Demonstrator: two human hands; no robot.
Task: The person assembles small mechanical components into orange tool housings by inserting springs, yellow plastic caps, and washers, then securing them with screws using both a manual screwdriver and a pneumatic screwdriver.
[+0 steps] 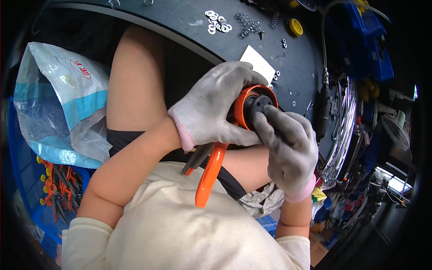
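Both hands wear grey-white work gloves with pink cuffs. My left hand [211, 101] is wrapped round an orange hand tool [211, 173], which has a round, ring-shaped orange housing at its upper end. A long orange handle and a dark grey arm [198, 158] stick out below that hand. Inside the housing's open mouth sits a black round part [261, 103] with small holes in its face. The fingertips of my right hand [292, 148] are closed on this black part at the ring's edge. The fingers hide how deep it is seated.
Washers [218, 22], springs [246, 23], a yellow wheel [295, 27] and a white card [258, 63] lie on the dark bench ahead. A hanging power driver [322, 108] and metal rods [341, 135] are at right. At left, a blue crate [27, 180] holds similar orange-black tools beneath a plastic sack [58, 99].
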